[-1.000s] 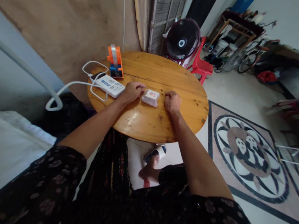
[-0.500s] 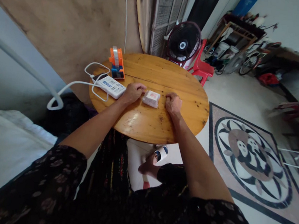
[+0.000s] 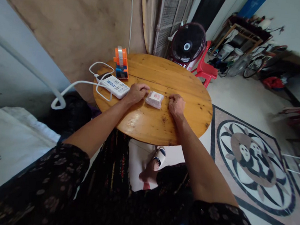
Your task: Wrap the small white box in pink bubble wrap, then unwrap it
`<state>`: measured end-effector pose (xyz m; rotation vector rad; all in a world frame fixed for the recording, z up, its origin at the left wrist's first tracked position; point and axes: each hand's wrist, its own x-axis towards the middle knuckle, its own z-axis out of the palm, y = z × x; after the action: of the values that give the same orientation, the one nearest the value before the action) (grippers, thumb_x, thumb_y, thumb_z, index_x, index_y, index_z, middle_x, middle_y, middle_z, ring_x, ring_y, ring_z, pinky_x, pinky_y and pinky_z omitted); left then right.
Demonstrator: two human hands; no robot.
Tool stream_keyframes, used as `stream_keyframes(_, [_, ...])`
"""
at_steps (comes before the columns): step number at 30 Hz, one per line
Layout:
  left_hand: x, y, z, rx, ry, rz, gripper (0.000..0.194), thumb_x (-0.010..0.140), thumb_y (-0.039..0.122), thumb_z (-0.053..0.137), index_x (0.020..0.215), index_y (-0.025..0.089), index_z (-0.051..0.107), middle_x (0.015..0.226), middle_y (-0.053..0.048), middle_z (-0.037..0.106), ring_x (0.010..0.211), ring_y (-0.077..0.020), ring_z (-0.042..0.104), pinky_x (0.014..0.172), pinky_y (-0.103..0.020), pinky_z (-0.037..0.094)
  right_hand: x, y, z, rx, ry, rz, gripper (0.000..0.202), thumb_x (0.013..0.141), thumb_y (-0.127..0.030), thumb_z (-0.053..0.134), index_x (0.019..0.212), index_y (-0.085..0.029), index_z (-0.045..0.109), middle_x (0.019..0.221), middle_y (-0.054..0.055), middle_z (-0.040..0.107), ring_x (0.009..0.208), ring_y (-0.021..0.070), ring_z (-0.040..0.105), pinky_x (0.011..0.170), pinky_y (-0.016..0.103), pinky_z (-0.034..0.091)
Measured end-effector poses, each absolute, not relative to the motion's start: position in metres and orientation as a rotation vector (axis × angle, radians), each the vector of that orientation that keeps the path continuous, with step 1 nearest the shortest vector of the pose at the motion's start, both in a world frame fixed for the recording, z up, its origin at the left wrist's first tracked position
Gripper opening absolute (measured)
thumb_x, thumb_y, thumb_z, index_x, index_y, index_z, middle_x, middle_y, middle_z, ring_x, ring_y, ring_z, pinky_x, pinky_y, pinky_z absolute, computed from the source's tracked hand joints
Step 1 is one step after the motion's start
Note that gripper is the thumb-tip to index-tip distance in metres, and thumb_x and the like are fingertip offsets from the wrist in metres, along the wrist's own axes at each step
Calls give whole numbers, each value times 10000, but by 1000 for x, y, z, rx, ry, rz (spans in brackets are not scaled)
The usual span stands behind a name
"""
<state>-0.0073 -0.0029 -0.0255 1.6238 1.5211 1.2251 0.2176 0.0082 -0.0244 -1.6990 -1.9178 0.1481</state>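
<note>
A small packet (image 3: 154, 99) in clear wrap, with a pale label printed in red, lies on the round wooden table (image 3: 148, 126). Just left of it my left hand (image 3: 137, 93) rests on the tabletop, fingers loosely stretched toward the packet and holding nothing. On the packet's other side is my right hand (image 3: 177, 104), its fingers curled in against the wood with nothing visible in them. A gap separates the packet from my right hand; whether my left fingertips touch it, I cannot tell.
A white power strip (image 3: 115, 86) with a looped white cable lies by my left wrist. Behind it stands an orange and blue tape dispenser (image 3: 121, 63). Beyond the table are a fan (image 3: 187, 45) and a red plastic chair (image 3: 206, 70). A white sack (image 3: 9, 144) is at left.
The whole view has shifted slightly to the right. Both hands and the packet keep their places on the table.
</note>
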Motion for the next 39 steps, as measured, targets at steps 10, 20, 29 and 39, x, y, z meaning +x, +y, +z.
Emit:
stream_keyframes(10, [-7, -3, -26, 1614, 1517, 1225, 380, 749, 104, 453, 1023, 101, 717, 868, -69, 742, 626, -115, 620, 631, -216, 503, 218, 9, -25, -1676, -1912, 158, 363, 815, -131, 413, 992, -145, 730, 1121, 115, 709, 1063, 257, 611, 976, 376, 427])
stream_keyframes(20, [-8, -4, -28, 1664, 1527, 1254, 352, 742, 102, 456, 973, 131, 720, 861, -57, 746, 731, -137, 658, 743, -239, 525, 216, 7, -24, -1689, -1911, 134, 353, 813, -133, 415, 973, -160, 728, 1098, 115, 718, 1055, 279, 612, 959, 406, 430])
stream_keyframes(29, [-11, 7, -37, 1710, 1577, 1263, 310, 748, 108, 475, 929, 162, 720, 878, -43, 742, 802, -141, 657, 769, -227, 511, 214, 10, -26, -1727, -1927, 99, 331, 827, -129, 418, 976, -152, 713, 1109, 114, 703, 1034, 264, 599, 942, 410, 420])
stream_keyframes(39, [-9, 4, -35, 1728, 1576, 1288, 295, 748, 98, 475, 915, 144, 714, 893, -50, 739, 856, -144, 655, 810, -229, 503, 213, 8, -24, -1709, -1922, 70, 352, 782, -141, 407, 934, -158, 723, 1063, 111, 711, 949, 248, 585, 889, 403, 428])
